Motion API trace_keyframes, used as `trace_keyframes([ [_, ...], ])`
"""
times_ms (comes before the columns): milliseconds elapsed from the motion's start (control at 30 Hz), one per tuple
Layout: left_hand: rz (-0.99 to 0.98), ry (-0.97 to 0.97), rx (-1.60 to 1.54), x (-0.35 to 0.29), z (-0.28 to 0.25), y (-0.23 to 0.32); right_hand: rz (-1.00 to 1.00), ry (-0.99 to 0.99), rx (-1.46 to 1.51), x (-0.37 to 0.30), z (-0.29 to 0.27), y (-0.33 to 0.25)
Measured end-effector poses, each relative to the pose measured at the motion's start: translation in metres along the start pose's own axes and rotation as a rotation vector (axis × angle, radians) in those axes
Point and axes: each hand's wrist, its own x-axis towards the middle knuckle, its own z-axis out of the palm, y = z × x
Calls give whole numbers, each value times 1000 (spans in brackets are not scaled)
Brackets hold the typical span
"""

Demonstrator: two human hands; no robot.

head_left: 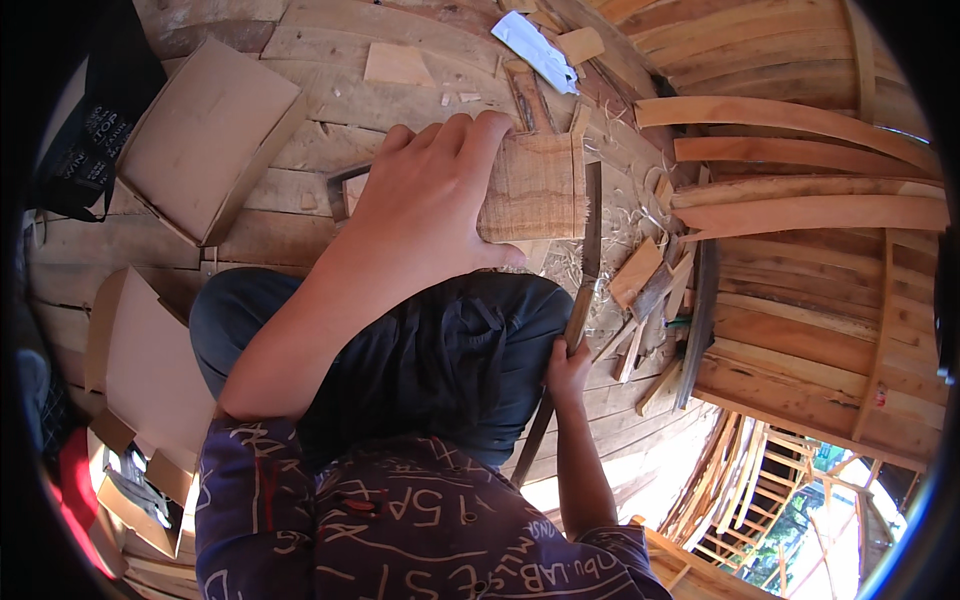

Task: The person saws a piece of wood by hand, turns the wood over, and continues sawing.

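A squared wooden block [537, 185] with visible grain lies in front of my knees. My left hand [435, 185] grips it from the left, fingers over the far side and thumb along the near side. My right hand [568, 372] is closed around a long, narrow, dark bar [593, 225] beside my right knee. The bar runs from below that hand up past the block's right edge; whether it touches the block, I cannot tell. Its exact kind is unclear. Behind the block is a brown wooden piece [528, 95], partly hidden.
Wood scraps [635, 272] and curled shavings [622, 215] litter the plank floor at right. A cardboard box [205, 140] and black bag [75, 155] stand at left. Curved beams [800, 125] jut from the right. A white-blue packet [535, 50] lies at the back.
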Motion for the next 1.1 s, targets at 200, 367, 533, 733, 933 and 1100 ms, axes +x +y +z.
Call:
trace_keyframes([
  [200, 90, 191, -67, -1, 23, 3, 70, -21, 22, -4, -2, -16],
  [367, 204, 275, 34, 1, 34, 4, 18, 1, 40, -2, -1, -6],
  [533, 253, 375, 97, -1, 39, 6, 23, 18, 6, -3, -1, -8],
  [733, 302, 481, 123, -2, 48, 4, 6, 32, 32, 1, 3, 6],
  [933, 375, 590, 112, -4, 55, -1, 0, 27, 8, 0, 0, 2],
  [1100, 406, 621, 134, -5, 54, -4, 103, -19, 22, -7, -2, -27],
])
